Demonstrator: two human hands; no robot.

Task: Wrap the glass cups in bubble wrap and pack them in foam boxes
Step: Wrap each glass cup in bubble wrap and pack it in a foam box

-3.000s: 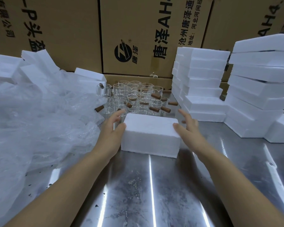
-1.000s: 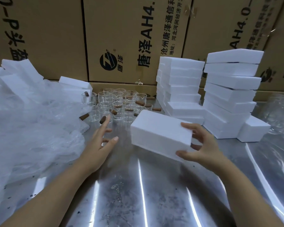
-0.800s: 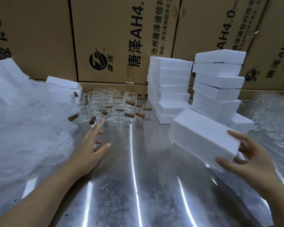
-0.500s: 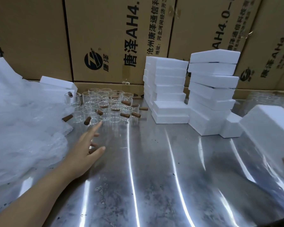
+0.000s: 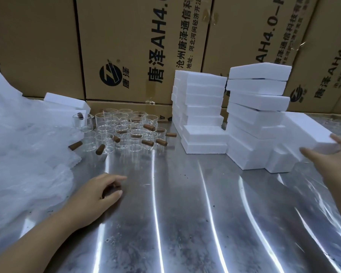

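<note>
At the far left, bubble wrap: one big crumpled heap on the steel table, its edge reaching the cups.
Loose foam pieces: at least two, behind the heap.
Glass cups: about twenty, upright in one tight cluster at the back of the table, just right of the wrap. They overlap too much for an exact count. Some ten brown stub handles show.
Left hand: palm down on the table in front of the cups, fingers loosely curled, nothing in it.
Cartons: four printed fronts side by side along the back.
Foam stacks: two, side by side right of the cups. The left stack and the taller right stack have roughly seven layers each.
Small foam block: one, at the foot of the right stack.
Foam box: one, tilted, just right of the right stack.
Right hand: thumb and fingers clasp the foam box's near end.
</note>
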